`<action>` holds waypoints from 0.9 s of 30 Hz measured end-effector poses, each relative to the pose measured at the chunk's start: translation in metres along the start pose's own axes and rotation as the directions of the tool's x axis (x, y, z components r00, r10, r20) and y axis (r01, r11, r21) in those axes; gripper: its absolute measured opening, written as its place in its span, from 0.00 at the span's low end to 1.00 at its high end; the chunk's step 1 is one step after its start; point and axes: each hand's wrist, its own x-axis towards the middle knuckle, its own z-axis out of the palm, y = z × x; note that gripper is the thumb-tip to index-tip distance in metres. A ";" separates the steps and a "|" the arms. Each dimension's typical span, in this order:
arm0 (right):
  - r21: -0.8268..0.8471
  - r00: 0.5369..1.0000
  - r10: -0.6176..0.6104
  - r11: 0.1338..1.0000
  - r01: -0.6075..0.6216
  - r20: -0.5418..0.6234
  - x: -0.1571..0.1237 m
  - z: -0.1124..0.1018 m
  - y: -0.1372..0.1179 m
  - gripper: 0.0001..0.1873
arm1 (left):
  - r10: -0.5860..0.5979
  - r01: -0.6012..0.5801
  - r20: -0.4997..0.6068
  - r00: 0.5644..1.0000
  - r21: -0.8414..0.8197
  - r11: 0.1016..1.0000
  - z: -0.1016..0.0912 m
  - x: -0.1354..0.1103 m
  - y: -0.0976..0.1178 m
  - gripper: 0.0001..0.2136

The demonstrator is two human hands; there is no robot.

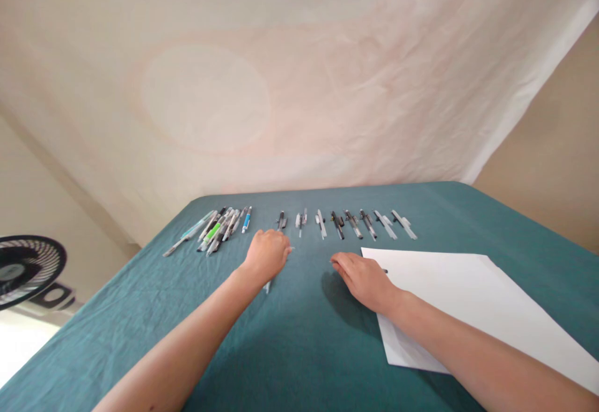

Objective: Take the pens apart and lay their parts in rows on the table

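Observation:
My left hand is closed over the left-middle of the cloth-covered table. A small clear pen part pokes out at its fingertips. Below that palm shows the end of a clear pen; whether it is gripped or lies on the cloth I cannot tell. In a pinch, my right hand hovers by the left edge of the white sheet. The dark end of a slim pen sticks out behind it, the rest covered by the fingers. Beyond both hands runs a row of pens with their caps beside them, such as a black pen.
A loose pile of pens, some blue and green, lies at the far left of the green tablecloth. To the left of the table stands a black fan. Pale fabric hangs behind the far edge.

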 end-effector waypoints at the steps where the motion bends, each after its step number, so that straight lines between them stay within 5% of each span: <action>1: -0.001 1.000 -0.011 1.000 0.011 0.007 0.000 0.001 0.000 0.14 | -0.017 0.017 0.006 1.000 0.046 0.999 0.004 0.001 0.006 0.11; 8: -0.007 0.998 -0.059 0.998 0.059 0.019 -0.001 0.003 0.001 0.15 | -0.011 0.014 -0.026 1.000 0.119 0.993 0.024 0.001 0.035 0.08; 15: 0.041 0.997 -0.078 0.996 0.078 -0.019 -0.003 0.003 0.001 0.14 | 0.127 -0.124 -0.012 0.992 0.134 0.983 0.027 -0.010 0.030 0.05; 21: 0.206 0.981 0.010 0.978 0.031 -0.196 0.001 -0.006 -0.002 0.17 | 0.074 -0.078 -0.038 0.997 -0.147 0.986 0.012 -0.016 0.026 0.07; 24: 0.430 0.984 0.054 0.902 0.025 -0.170 0.003 -0.016 -0.007 0.16 | -0.017 -0.006 -0.033 0.999 -0.613 0.790 0.004 -0.019 0.042 0.13; 27: 0.718 0.991 0.079 0.683 -0.131 0.106 0.002 -0.021 -0.014 0.16 | -0.104 0.152 0.124 0.987 -0.933 0.328 0.004 -0.023 0.063 0.19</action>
